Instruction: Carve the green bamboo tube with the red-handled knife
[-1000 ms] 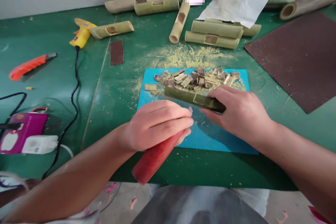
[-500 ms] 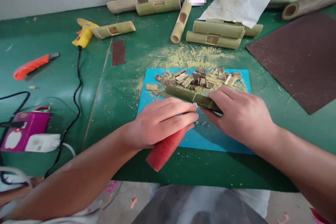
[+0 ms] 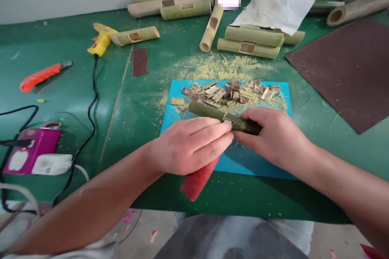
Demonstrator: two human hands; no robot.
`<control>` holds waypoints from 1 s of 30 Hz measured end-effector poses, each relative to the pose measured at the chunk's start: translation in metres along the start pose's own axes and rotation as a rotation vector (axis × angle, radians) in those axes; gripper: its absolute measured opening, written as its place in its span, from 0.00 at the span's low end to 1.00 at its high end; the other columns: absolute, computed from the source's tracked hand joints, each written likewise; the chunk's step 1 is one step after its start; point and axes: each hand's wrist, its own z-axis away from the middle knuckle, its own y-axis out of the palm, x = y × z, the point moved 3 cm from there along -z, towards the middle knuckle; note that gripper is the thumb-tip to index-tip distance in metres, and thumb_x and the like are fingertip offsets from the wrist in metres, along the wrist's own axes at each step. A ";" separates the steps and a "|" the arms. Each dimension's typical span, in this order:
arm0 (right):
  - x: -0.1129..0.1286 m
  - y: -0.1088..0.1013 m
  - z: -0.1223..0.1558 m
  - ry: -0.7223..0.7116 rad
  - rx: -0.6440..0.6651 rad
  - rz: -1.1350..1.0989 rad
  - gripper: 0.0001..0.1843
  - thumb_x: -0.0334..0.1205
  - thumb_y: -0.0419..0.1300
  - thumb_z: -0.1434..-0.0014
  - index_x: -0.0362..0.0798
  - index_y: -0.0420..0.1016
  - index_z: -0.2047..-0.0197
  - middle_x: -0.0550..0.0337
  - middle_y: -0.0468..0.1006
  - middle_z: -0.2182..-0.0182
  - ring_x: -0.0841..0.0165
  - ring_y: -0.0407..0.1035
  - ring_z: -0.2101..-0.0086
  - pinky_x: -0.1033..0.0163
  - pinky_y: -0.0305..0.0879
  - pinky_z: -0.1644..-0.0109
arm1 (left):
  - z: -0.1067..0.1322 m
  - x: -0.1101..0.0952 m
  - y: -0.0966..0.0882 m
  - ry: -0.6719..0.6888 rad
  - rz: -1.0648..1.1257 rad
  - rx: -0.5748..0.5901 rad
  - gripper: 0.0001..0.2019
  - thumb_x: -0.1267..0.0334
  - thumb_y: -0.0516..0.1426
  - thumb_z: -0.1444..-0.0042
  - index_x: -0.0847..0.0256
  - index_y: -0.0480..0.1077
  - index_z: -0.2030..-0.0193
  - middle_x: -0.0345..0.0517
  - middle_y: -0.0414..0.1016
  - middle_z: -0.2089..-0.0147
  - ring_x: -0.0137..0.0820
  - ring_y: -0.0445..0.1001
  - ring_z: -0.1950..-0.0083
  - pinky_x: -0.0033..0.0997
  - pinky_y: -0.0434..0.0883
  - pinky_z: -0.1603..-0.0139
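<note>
My left hand (image 3: 194, 143) is closed around a red-handled cutting tool (image 3: 199, 182), its blade mostly hidden by my fingers. A small pale bit of the tool's tip shows at my fingertips, against the side of a green bamboo tube (image 3: 205, 110). On the tube, a rectangular piece of wall (image 3: 233, 119) stands slightly raised at its edges. My right hand (image 3: 273, 129) grips the tube's right end between thumb and fingers. Beneath both hands lies a blue mat (image 3: 255, 160), with bamboo chips (image 3: 219, 95) heaped along its far side.
Notched bamboo tubes (image 3: 251, 48) lie at the back, some under a white sheet (image 3: 273, 10). Brown sheet material (image 3: 343, 73) is at right. Leftward are a yellow glue gun (image 3: 101, 42), an orange utility knife (image 3: 42, 77) and a purple power box (image 3: 22, 149) with cables.
My left hand and the tool have shifted slightly right, the tip now against the tube's cut. The rectangular piece shows more plainly and looks lifted. My right hand still holds the tube.
</note>
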 end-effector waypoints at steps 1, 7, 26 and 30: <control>0.000 0.000 0.000 0.024 0.019 -0.032 0.14 0.43 0.71 0.44 0.50 0.70 0.73 0.67 0.68 0.78 0.72 0.60 0.75 0.64 0.53 0.71 | -0.001 0.000 0.000 0.006 -0.009 -0.003 0.11 0.72 0.53 0.26 0.69 0.76 0.47 0.56 0.87 0.48 0.37 0.87 0.49 0.35 0.86 0.44; 0.000 0.000 0.000 0.146 0.133 -0.223 0.15 0.46 0.68 0.44 0.51 0.69 0.75 0.70 0.61 0.81 0.74 0.53 0.77 0.64 0.47 0.75 | -0.003 -0.001 -0.002 0.061 -0.058 -0.007 0.11 0.71 0.52 0.26 0.68 0.76 0.47 0.55 0.88 0.48 0.36 0.87 0.49 0.35 0.87 0.44; 0.001 0.000 0.000 0.181 0.104 -0.405 0.14 0.50 0.68 0.47 0.49 0.74 0.74 0.69 0.62 0.81 0.74 0.53 0.77 0.64 0.47 0.76 | 0.000 0.001 -0.003 0.024 -0.057 -0.070 0.10 0.71 0.55 0.27 0.66 0.77 0.46 0.52 0.88 0.49 0.34 0.86 0.51 0.33 0.87 0.47; 0.003 -0.001 0.000 0.196 0.137 -0.483 0.19 0.53 0.69 0.48 0.50 0.69 0.77 0.70 0.60 0.81 0.74 0.52 0.77 0.65 0.45 0.77 | -0.002 -0.001 -0.004 0.044 -0.088 -0.089 0.12 0.71 0.53 0.26 0.67 0.78 0.47 0.53 0.88 0.49 0.35 0.86 0.51 0.34 0.87 0.48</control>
